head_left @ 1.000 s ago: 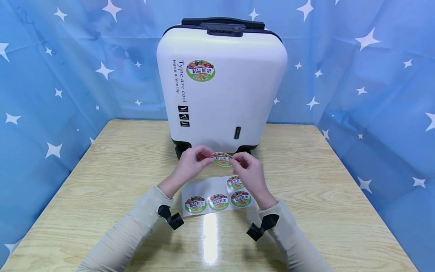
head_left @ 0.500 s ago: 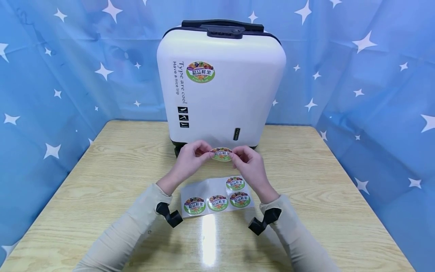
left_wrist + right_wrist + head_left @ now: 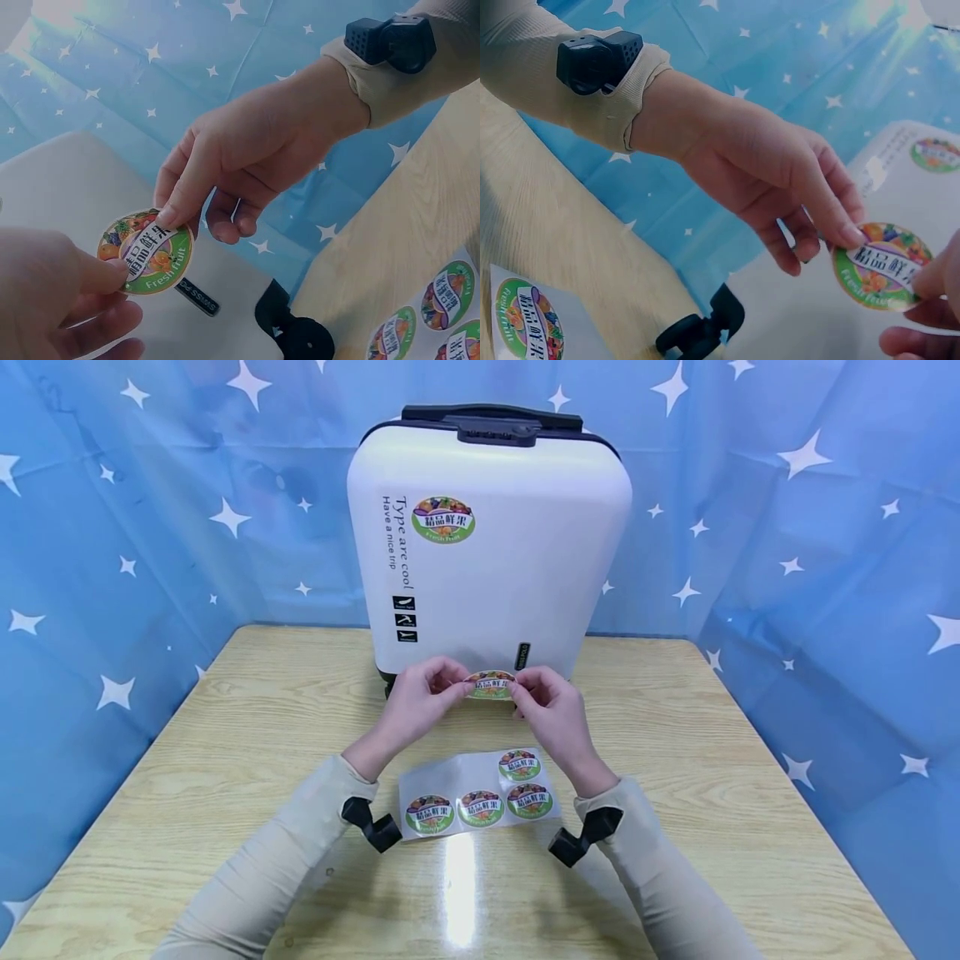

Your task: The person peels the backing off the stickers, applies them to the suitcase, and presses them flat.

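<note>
Both hands are on 1 oval fruit sticker (image 3: 491, 686). Left hand (image 3: 418, 700) pinches its left end, right hand (image 3: 555, 714) pinches its right end. Grip is narrow on both sides: thumb on the printed face, fingertip behind. Spare fingers of the left hand are loosely bent, clear of the sticker, per the right wrist view.

Held sticker is up in the air, print facing the wearer, in front of the lower part of the white suitcase (image 3: 525, 560). Can't tell how big the gap to the shell is.

Suitcase stands upright at the far side of the wood-grain table (image 3: 187, 760). Black carry handle (image 3: 491, 415) and combination lock (image 3: 497, 433) on top. 1 matching sticker (image 3: 443, 520) is on the shell, upper left, right beside the vertical printed lettering (image 3: 395, 539). 3 small black icons sit below the lettering. Black nameplate (image 3: 522, 656) is lower right on the shell, just above the right hand.

Sticker sheet (image 3: 472, 768) lies flat on the table, nearer the wearer than the hands. 4 stickers on it: 3 in the near row, 1 at the right of the far row.

Light sleeves on both arms, 1 black wrist camera (image 3: 372, 825) on the left, 1 on the right. Blue curtain (image 3: 150, 610) with white stars behind.
</note>
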`<state>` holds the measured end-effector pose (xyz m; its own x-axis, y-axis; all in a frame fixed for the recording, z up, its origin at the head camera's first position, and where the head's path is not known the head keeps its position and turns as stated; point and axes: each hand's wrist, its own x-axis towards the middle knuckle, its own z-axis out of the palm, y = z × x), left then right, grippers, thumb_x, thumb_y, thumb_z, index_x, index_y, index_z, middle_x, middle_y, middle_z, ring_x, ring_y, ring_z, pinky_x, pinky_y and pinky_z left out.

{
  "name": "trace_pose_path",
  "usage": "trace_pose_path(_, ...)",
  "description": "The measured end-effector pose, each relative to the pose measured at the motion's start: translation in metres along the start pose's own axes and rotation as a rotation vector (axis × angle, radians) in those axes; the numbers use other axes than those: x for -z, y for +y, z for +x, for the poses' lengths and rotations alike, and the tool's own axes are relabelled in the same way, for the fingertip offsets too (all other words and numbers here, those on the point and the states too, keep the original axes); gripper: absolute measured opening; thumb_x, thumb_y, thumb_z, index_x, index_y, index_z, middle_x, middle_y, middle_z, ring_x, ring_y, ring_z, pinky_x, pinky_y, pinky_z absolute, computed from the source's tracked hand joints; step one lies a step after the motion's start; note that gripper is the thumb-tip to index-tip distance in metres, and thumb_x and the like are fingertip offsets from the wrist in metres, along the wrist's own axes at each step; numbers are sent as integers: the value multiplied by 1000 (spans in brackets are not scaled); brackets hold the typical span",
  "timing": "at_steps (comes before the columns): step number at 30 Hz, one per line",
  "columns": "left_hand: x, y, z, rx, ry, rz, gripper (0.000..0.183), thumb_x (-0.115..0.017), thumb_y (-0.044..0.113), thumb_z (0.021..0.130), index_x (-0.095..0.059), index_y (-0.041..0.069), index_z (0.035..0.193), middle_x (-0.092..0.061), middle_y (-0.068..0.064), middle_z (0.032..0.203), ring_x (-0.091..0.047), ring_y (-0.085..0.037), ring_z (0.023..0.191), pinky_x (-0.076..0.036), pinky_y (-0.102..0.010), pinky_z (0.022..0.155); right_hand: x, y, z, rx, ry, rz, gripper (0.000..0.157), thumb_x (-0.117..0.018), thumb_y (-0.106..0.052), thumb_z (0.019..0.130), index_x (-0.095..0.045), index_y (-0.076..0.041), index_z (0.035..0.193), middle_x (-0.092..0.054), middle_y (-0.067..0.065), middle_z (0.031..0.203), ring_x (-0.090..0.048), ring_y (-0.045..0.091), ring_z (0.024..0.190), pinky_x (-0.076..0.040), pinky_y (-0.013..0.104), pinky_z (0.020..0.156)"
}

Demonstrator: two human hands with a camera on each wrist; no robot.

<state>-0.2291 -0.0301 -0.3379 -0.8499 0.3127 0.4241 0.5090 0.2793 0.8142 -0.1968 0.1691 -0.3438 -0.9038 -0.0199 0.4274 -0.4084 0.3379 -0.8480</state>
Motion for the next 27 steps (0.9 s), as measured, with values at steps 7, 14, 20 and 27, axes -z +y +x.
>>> trace_pose_path(7, 2, 9, 9, -27, 10, -6, 4, -68, 13, 85, -65, 11, 87, -61, 1, 74, -51, -15, 61, -39, -24, 50, 4, -7, 5, 5, 18, 14, 14, -60, -14, 91, -60, -2, 99, -60, 14, 84, -57, 27, 67, -48, 24, 55)
trace_pose_path(14, 4, 20, 15, -65, 16, -48, 6, -66, 14, 87, -65, 8, 88, -59, -3, 72, -50, -17, 61, -38, -24, 50, 7, -41, 6, 51, 50, 13, 12, -57, -2, 91, -57, 8, 98, -58, 22, 84, -56, 33, 66, -44, 20, 52)
trace_pose_path(20, 6, 30, 19, -62, 26, -58, 8, -65, 14, 88, -65, 6, 89, -60, -9, 74, -52, -17, 63, -38, -23, 52, 9, -51, 9, 89, 68, -3, 11, -56, 0, 90, -57, 9, 97, -57, 22, 81, -56, 26, 63, -45, 19, 52)
trace_pose_path(27, 7, 36, 25, -69, 35, -33, 9, -64, 6, 88, -64, -2, 92, -60, -15, 76, -51, -24, 65, -36, -22, 53, 12, -56, 14, 97, 73, 16, 12, -57, -2, 91, -57, 9, 98, -57, 23, 84, -54, 39, 67, -46, 21, 54)
